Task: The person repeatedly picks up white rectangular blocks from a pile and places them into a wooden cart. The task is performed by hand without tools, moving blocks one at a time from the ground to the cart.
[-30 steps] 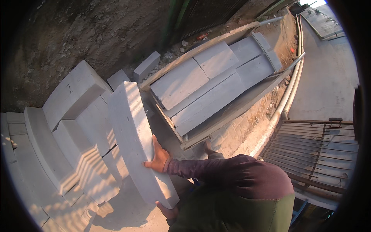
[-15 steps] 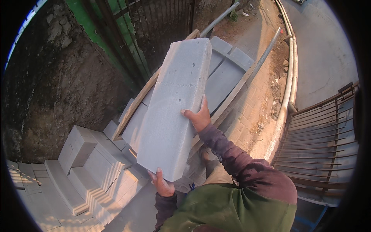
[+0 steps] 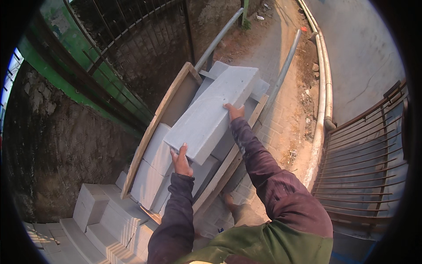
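Observation:
A long, pale grey lightweight concrete block (image 3: 215, 110) is held between both my hands, over a wooden-sided cart (image 3: 151, 127). My left hand (image 3: 181, 161) grips its near end, thumb on the top face and the other fingers partly hidden. On the block's right side, toward the far end, my right hand (image 3: 235, 112) clasps the edge with its thumb on top. Other grey blocks (image 3: 151, 152) lie inside the cart below and beside the held one. Whether the held block touches those under it I cannot tell.
Stacked blocks (image 3: 103, 204) stand at the lower left by a rough dark wall (image 3: 66, 145). Two metal handles (image 3: 285, 66) extend from the cart's far end. Pale pipes (image 3: 324, 83) run along the path's right side, near a rusty barred gate (image 3: 358, 163). My bare foot is beside the cart.
Both hands have carried the block farther away over the cart, and it now lies flatter and more slanted to the right. My left arm reaches farther forward. The view has shifted.

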A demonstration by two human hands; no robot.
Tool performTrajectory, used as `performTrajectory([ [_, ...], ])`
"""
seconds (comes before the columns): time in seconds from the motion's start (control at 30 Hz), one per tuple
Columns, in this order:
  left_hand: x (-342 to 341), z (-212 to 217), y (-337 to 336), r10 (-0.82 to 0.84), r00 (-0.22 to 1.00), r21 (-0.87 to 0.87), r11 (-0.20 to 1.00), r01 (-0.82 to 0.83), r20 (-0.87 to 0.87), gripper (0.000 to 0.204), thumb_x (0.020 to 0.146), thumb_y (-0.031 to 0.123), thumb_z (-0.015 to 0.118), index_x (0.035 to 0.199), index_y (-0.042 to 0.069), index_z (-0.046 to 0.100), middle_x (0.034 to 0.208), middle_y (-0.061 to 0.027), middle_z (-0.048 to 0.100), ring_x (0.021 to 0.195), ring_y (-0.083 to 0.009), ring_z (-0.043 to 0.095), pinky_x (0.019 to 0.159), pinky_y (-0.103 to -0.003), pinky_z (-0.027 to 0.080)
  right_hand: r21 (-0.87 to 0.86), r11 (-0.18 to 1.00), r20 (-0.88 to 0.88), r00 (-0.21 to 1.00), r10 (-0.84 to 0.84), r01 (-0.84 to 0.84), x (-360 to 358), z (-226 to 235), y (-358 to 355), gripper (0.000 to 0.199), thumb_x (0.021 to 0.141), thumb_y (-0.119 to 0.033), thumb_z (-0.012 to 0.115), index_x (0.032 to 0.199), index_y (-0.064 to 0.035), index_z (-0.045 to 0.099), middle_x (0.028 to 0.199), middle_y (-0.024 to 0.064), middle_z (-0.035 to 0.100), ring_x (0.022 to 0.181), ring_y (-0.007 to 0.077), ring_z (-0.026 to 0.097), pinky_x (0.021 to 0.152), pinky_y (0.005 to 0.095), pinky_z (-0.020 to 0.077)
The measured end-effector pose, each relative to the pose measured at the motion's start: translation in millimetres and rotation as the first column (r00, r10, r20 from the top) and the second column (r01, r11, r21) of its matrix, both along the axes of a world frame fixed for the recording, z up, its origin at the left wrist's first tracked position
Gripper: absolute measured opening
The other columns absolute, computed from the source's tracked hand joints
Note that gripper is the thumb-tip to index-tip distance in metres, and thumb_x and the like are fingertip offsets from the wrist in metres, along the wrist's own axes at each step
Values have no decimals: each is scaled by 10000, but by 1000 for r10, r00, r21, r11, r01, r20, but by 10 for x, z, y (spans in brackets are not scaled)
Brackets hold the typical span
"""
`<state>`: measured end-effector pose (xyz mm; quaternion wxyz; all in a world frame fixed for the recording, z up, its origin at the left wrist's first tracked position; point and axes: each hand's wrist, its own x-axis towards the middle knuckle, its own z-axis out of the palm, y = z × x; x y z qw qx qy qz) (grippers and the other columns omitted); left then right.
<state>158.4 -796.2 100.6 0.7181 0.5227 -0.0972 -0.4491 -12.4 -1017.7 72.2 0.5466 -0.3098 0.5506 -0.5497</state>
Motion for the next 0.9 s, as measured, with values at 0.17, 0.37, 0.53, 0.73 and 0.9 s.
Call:
performTrajectory([
  [0.17, -71, -115, -283, -110, 994, -80, 991, 108, -13, 852, 826, 131, 686, 1496, 5, 175, 1385, -137, 412, 1243, -226, 438, 1075, -354, 318, 134, 988, -157, 986, -52, 73, -179, -360, -201, 996, 639, -217, 808, 1394, 74, 228, 1311, 272, 431, 1155, 351, 515, 965, 396, 450],
  [0.37, -108, -380, -260, -38, 994, -64, 997, 45, 106, 890, 818, 58, 685, 1513, 28, 130, 1431, -140, 361, 1273, -230, 408, 1089, -353, 301, -123, 969, -624, 776, 94, -216, -62, 627, 672, 971, 728, -294, 782, 1497, -56, 238, 1498, 241, 278, 1389, 442, 271, 1138, 481, 254],
  [0.53, -597, -901, -314, 25, 998, 110, 993, -32, 64, 931, 855, 108, 684, 1514, 33, 31, 1464, -166, 322, 1302, -254, 380, 1095, -358, 292, -308, 947, -897, 359, -258, -89, -1102, 618, -151, 830, 812, -441, 711, 1446, -45, 351, 1461, 225, 337, 1370, 400, 288, 1110, 520, 262],
  [0.73, -808, -1161, -495, -190, 966, 314, 941, 128, 173, 832, 879, 217, 681, 1444, -76, 146, 1427, -239, 364, 1262, -298, 447, 1075, -355, 327, -132, 965, -987, 122, -106, -227, -1131, 116, -459, 624, 841, -464, 665, 1255, -9, 562, 1364, 207, 431, 1296, 379, 371, 1079, 492, 306],
  [0.9, -816, -1475, -640, -358, 919, 474, 789, 391, -162, 732, 880, 331, 678, 1338, -112, 319, 1275, -267, 494, 1167, -353, 519, 1007, -450, 439, -204, 953, -978, 86, -190, -224, -1050, 157, -373, 572, 835, -395, 695, 1243, -19, 558, 1294, 186, 465, 1271, 374, 389, 1060, 483, 324],
])
